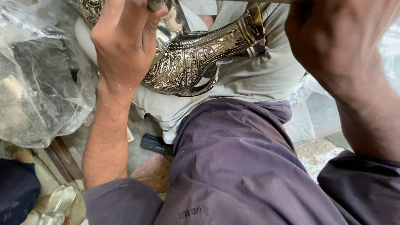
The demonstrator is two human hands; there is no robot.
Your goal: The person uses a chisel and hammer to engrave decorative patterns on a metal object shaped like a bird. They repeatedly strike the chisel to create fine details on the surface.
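My left hand is clenched around a thin rod at the far edge. The ornate silver sheath lies just right of it, long axis running up-right toward my right hand, whose grip I cannot tell.

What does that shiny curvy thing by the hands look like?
Look at the pale cloth across the lap, above the purple trousers. On it lies a curved metal piece, just right of the left hand. Unlike the crinkly plastic bags nearby, it is silvery with engraved swirls.
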